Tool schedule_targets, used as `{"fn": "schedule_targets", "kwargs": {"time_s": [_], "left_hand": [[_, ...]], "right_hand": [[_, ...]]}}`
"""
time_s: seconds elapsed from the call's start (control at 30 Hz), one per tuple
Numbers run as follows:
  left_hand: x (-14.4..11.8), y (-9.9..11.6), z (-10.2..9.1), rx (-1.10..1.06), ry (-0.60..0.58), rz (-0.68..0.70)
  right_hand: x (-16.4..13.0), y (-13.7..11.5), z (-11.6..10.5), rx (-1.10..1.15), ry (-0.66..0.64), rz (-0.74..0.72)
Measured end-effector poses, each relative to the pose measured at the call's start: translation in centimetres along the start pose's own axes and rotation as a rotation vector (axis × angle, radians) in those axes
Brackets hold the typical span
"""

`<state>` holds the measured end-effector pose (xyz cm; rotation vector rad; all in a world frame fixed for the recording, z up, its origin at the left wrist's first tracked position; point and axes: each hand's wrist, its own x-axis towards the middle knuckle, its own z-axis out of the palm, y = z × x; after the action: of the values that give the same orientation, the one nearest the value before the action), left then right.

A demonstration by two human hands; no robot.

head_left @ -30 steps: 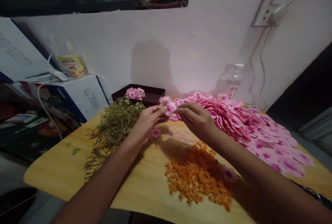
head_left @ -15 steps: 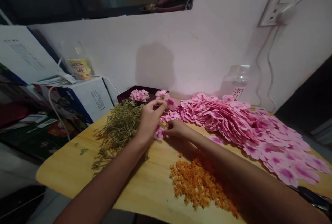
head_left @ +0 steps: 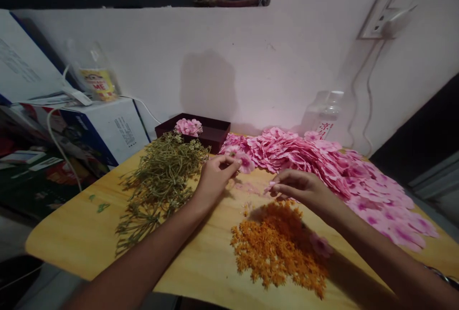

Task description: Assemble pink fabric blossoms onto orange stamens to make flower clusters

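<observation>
My left hand (head_left: 218,176) pinches pink artificial flower petals (head_left: 245,162) between thumb and fingertips, just in front of the pink heap. To the right, my right hand (head_left: 299,186) is closed on a small pink petal piece (head_left: 271,186), mostly hidden by the fingertips. A long heap of pink petals (head_left: 304,157) with darker centres lies behind both hands. Green artificial stems (head_left: 161,171) are piled left of my left hand. Below my right hand sits a pile of small orange pieces (head_left: 279,248), with one pink petal (head_left: 321,244) at its right edge.
A dark box (head_left: 215,130) holding pink flowers (head_left: 189,127) stands against the wall. Behind the petals is a clear bottle (head_left: 328,114). Another bottle (head_left: 96,80) stands on cartons (head_left: 122,133) at left. A wall socket (head_left: 389,13) with a plugged-in cable is at upper right.
My right hand has moved right, away from my left hand, with a small pink piece in its fingers. A pink petal now lies by the orange pile. The view has shifted slightly.
</observation>
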<state>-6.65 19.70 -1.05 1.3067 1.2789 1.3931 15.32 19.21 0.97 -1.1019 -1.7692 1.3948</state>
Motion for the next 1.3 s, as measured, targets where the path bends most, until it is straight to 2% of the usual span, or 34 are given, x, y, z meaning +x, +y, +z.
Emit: {"fn": "schedule_targets", "kwargs": {"time_s": [0.17, 0.27, 0.4, 0.5, 0.57, 0.77, 0.93, 1.07, 1.17, 1.3], "left_hand": [[-0.6, 0.1, 0.8, 0.030, -0.055, 0.007], [-0.9, 0.2, 0.9, 0.100, -0.059, 0.052], [-1.4, 0.4, 1.1, 0.144, -0.078, 0.128], [-1.7, 0.4, 1.3, 0.164, -0.105, 0.172], [-1.7, 0.4, 1.4, 0.173, -0.118, 0.184], [-1.5, 0.1, 1.5, 0.082, -0.171, 0.121], [-1.3, -0.5, 1.4, 0.020, -0.152, 0.024], [-1.3, -0.6, 1.3, 0.044, -0.122, 0.042], [-1.4, -0.5, 1.3, 0.088, -0.127, 0.081], [-1.5, -0.4, 1.4, 0.102, -0.168, 0.098]], "right_hand": [[-0.9, -1.5, 0.9, 0.104, 0.154, -0.002], [-0.4, -2.0, 1.4, 0.144, 0.180, -0.047], [1.1, -1.7, 1.9, -0.009, 0.166, -0.073], [2.2, -1.2, 2.0, -0.146, 0.243, -0.102], [2.5, -0.9, 1.9, -0.142, 0.271, -0.100], [2.6, -0.2, 1.0, 0.070, 0.107, -0.009], [2.4, -0.5, -0.3, 0.246, 0.061, 0.080], [2.1, -1.7, -0.4, 0.107, -0.037, -0.008], [2.3, -1.5, 0.2, -0.022, 0.001, -0.021], [2.8, -0.5, 0.7, 0.003, 0.052, -0.005]]}}
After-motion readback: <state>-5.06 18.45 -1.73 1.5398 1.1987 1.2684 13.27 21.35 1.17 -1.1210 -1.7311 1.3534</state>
